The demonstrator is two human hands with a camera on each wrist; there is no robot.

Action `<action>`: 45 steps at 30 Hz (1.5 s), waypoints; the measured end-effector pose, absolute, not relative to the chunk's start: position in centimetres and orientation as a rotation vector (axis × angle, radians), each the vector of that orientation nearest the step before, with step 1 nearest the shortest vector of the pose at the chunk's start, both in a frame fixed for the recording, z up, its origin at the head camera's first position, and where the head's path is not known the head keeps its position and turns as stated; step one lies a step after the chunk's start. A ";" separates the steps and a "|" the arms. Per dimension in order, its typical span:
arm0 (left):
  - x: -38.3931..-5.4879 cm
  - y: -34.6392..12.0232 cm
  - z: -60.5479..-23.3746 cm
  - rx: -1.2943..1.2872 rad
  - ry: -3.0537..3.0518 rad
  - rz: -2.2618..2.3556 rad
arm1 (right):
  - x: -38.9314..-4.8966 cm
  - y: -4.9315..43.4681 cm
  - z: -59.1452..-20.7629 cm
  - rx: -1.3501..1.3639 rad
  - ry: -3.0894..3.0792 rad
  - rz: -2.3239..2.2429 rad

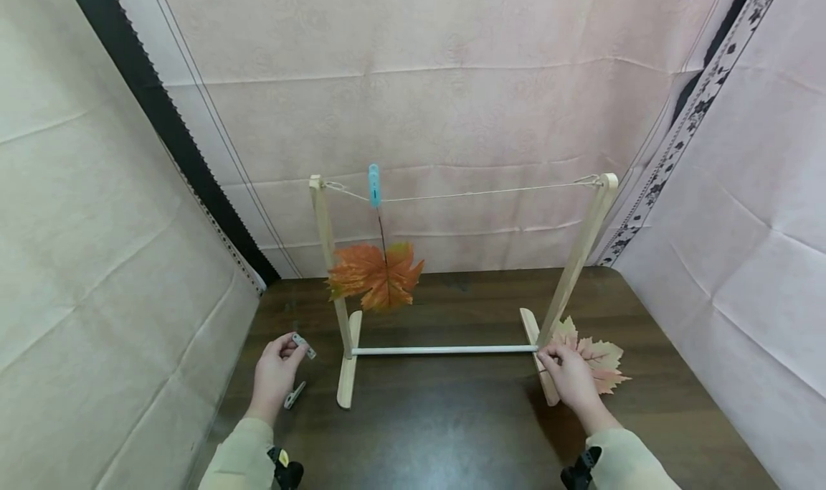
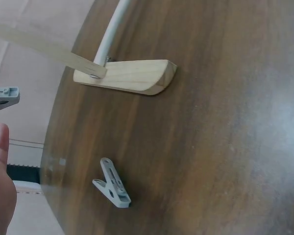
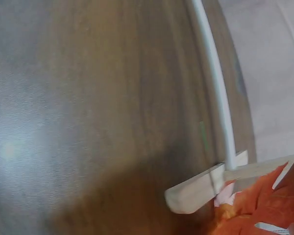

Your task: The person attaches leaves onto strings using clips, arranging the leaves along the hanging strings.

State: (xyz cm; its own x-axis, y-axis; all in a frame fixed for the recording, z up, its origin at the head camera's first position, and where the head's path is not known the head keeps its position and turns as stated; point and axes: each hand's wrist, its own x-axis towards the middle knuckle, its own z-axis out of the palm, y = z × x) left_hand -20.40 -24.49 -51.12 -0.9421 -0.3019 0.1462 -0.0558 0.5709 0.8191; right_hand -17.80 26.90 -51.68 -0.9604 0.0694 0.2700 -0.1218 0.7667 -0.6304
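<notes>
My left hand pinches a grey clothespin between thumb and fingers, left of the wooden rack. Another grey clothespin lies on the table close below that hand. At the rack's right foot, my right hand pinches the stem of a maple leaf. Its pale pinkish side shows in the head view, while the right wrist view catches orange leaf surface. On the rack's string, a blue clothespin holds an orange maple leaf hanging by its stem.
The rack has a left post, a right post, and a white crossbar low between its wooden feet. It stands on a dark brown table. Pale cloth walls enclose the back and sides.
</notes>
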 end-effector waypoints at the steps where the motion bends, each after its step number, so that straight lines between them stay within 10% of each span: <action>1: -20.5 -24.6 -51.0 0.293 -2.519 -1.308 | -17.8 26.8 -51.4 0.026 -2.690 1.008; 45: -23.8 -25.0 -37.9 0.185 -2.160 -1.405 | -19.7 25.7 -44.8 0.123 -2.693 1.074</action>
State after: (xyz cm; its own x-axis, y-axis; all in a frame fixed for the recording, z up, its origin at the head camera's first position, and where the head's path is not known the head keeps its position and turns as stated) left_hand -23.78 -25.02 -37.93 -0.8387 -0.3986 0.3709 0.1774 0.4440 0.8783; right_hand -19.70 25.73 -44.82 -0.9679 0.0100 0.2511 -0.1656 0.7262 -0.6672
